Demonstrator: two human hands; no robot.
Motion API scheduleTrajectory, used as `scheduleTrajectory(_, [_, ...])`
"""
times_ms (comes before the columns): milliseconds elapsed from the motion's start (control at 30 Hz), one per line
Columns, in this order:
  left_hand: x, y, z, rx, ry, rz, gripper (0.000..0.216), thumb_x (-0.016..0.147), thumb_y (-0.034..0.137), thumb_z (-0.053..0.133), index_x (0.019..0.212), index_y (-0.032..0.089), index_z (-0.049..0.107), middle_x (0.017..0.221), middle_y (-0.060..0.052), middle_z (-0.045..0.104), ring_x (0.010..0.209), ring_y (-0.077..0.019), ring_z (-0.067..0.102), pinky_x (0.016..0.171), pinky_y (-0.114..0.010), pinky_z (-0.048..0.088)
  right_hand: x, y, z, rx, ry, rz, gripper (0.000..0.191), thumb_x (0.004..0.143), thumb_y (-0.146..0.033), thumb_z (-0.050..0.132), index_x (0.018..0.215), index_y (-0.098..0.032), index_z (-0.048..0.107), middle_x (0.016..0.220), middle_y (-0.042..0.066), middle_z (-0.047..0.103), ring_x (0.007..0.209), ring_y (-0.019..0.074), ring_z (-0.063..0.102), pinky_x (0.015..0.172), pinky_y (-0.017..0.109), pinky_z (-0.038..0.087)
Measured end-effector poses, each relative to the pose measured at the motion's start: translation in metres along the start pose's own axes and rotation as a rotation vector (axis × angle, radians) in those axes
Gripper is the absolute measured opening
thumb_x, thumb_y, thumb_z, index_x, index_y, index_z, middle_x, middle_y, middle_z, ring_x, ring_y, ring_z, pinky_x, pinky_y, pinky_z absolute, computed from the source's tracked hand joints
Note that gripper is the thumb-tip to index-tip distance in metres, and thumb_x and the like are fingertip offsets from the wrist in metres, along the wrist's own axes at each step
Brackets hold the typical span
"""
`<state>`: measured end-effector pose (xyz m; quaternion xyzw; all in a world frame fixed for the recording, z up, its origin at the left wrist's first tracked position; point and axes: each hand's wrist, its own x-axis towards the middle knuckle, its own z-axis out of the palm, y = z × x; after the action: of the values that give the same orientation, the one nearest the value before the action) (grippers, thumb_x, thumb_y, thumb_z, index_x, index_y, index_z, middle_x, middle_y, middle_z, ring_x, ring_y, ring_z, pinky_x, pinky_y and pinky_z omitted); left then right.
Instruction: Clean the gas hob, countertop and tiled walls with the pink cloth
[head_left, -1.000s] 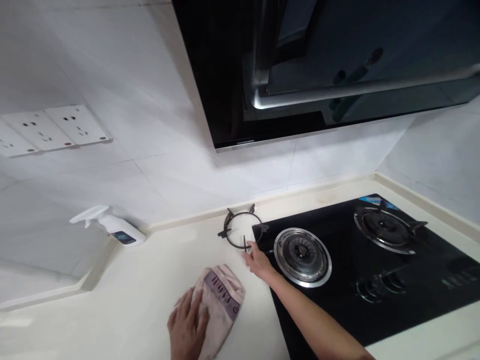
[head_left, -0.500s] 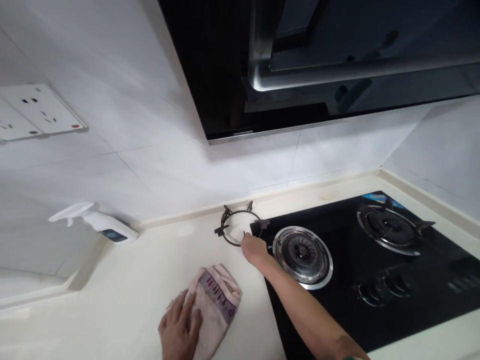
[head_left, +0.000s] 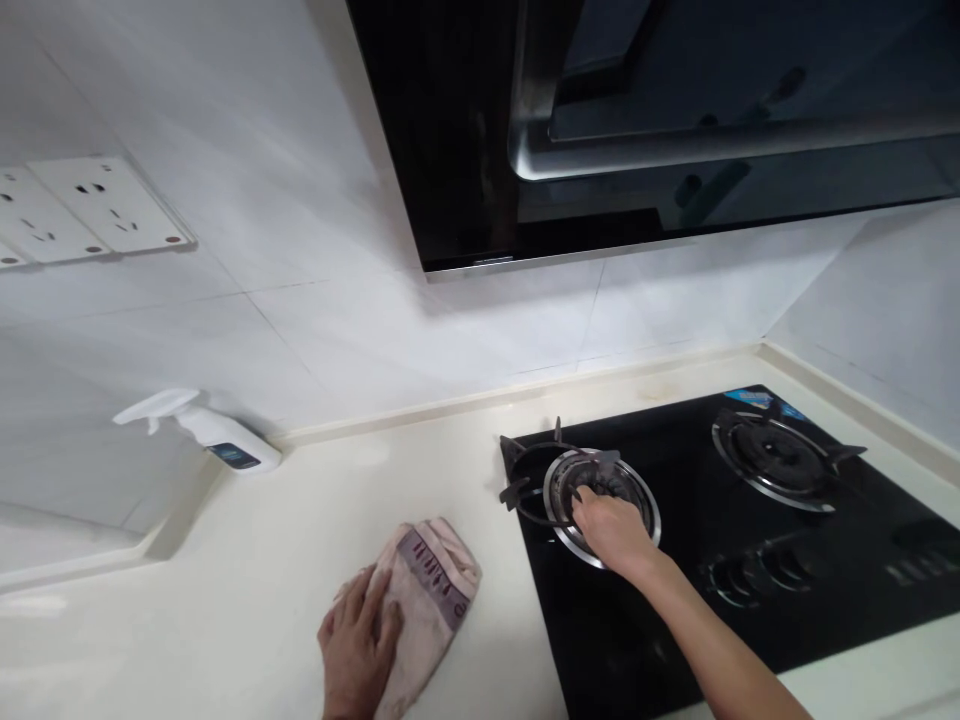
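Observation:
My right hand [head_left: 611, 530] is closed on the near side of a black ring-shaped pan support [head_left: 534, 518], its prongs pointing up and outward. The support is over the left part of the left burner [head_left: 651, 510], off-centre; whether it touches the burner I cannot tell. That burner has a shiny metal rim and sits in the black glass gas hob [head_left: 615, 640]. My left hand [head_left: 358, 640] lies with fingers spread on a folded pinkish cloth [head_left: 424, 610] with a purple band, resting on the white counter left of the hob.
A white spray bottle [head_left: 225, 436] leans against the wall at the back left. The right burner [head_left: 772, 450] carries its own pan support. Above hangs a black range hood [head_left: 457, 200]. Wall sockets [head_left: 112, 205] are at upper left.
My right hand has carried the pan support rightward from the counter to over the left burner. My left hand stays on the cloth. The view has shifted slightly.

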<state>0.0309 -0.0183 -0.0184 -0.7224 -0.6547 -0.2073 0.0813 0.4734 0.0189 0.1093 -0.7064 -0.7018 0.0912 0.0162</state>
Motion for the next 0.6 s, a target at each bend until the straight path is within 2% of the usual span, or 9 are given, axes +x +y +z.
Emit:
scheduleTrajectory(267, [0.003, 0.004, -0.005, -0.020, -0.021, -0.017, 0.049, 0.106, 0.044, 0.038, 0.139, 0.027, 0.068, 0.150, -0.011, 0.066, 0.141, -0.0285, 0.056, 0.113, -0.049, 0.041, -0.043, 0.043, 0.059, 0.019, 0.156, 0.085, 0.040, 0.112, -0.030, 0.028, 0.113, -0.017, 0.065, 0.079, 0.009, 0.079, 0.072, 0.0232, 0.077, 0.063, 0.028, 0.044])
scheduleTrajectory(400, [0.004, 0.006, -0.008, -0.047, -0.053, -0.048, 0.047, 0.103, 0.042, 0.042, 0.140, 0.029, 0.068, 0.150, -0.009, 0.066, 0.142, -0.0281, 0.054, 0.117, -0.049, 0.039, -0.054, 0.054, 0.073, 0.001, 0.179, 0.130, 0.037, 0.111, -0.032, 0.031, 0.115, -0.020, 0.066, 0.076, 0.008, 0.078, 0.071, 0.0246, 0.077, 0.064, 0.029, 0.046])
scheduleTrajectory(600, [0.005, 0.007, -0.008, -0.052, -0.055, -0.059, 0.046, 0.103, 0.042, 0.042, 0.138, 0.029, 0.069, 0.149, -0.009, 0.066, 0.142, -0.0280, 0.054, 0.116, -0.048, 0.038, -0.060, 0.075, 0.090, -0.010, 0.133, 0.175, 0.036, 0.112, -0.035, 0.033, 0.125, -0.023, 0.065, 0.083, 0.008, 0.079, 0.077, 0.0264, 0.079, 0.067, 0.030, 0.048])
